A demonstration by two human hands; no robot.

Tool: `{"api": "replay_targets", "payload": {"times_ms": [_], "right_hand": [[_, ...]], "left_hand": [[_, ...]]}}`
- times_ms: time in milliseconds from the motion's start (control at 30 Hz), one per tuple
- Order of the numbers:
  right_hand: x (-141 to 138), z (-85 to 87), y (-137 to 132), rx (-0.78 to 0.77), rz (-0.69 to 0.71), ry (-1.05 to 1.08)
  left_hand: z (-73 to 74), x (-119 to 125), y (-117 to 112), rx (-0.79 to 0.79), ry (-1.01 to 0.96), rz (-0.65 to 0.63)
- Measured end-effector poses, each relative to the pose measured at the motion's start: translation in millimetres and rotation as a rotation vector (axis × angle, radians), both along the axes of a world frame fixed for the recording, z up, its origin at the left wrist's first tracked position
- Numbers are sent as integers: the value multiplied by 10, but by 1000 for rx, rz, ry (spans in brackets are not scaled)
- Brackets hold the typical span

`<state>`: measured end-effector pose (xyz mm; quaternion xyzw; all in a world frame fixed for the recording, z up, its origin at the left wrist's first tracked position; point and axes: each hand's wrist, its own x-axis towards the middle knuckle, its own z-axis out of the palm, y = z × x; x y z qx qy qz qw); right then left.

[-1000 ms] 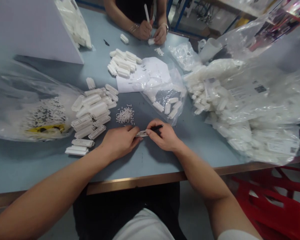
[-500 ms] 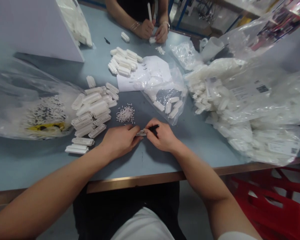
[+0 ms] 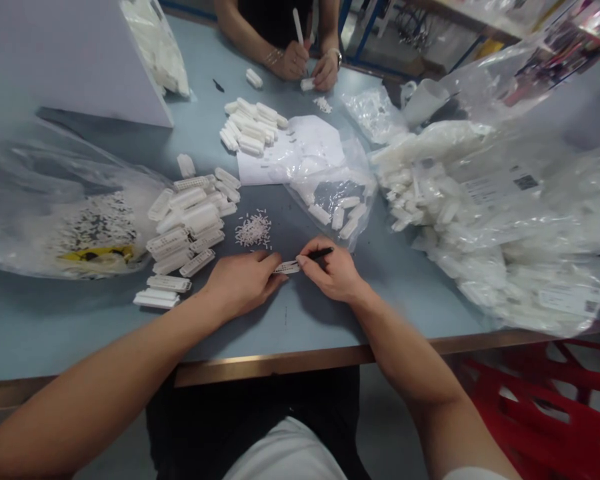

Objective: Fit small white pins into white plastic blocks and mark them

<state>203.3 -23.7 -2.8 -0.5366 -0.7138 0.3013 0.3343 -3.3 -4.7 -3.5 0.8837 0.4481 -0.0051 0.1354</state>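
My left hand (image 3: pixel 245 280) is closed round one end of a white plastic connector housing (image 3: pixel 289 268) with rows of small holes, low over the table. From the other side, my right hand (image 3: pixel 333 270) pinches slim, black-ended tweezers (image 3: pixel 322 254); their tips point left at the housing, partly hidden by the fingers. Just beyond my left hand lies a loose heap of tiny white plugs (image 3: pixel 253 229). Several more white connector housings (image 3: pixel 200 219) are piled to the left of that heap.
Clear plastic bags stand left (image 3: pixel 100 227) and right (image 3: pixel 520 220). Ahead, an open bag (image 3: pixel 347 180) overlaps a paper sheet (image 3: pixel 260 170) beside more white housings (image 3: pixel 250 125). Across the table, a person's hands (image 3: pixel 310 67) hold a white pen-like tool and a white piece.
My right hand has shifted slightly right with the tweezers, and more of the housing shows between my hands. My left hand stays closed on it. The view has moved a little.
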Motion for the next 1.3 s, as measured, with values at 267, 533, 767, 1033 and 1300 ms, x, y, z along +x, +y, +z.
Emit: {"api": "replay_targets", "payload": {"times_ms": [267,533,767,1033,1300], "right_hand": [[-7,12,8,11,44,-36],[-13,-1,18,47,80,-80],[-43,-5,9,129,206,-174],[4,-33,-1,17,32,-26],[17,7,3,-43,18,-25]], "left_hand": [[-26,-8,11,51,11,-29],[-35,-19,8,53,9,-30],[-12,-20,5,38,20,-31],[4,-3,9,-6,15,-9],[14,-7,10,-5,5,-25]]}}
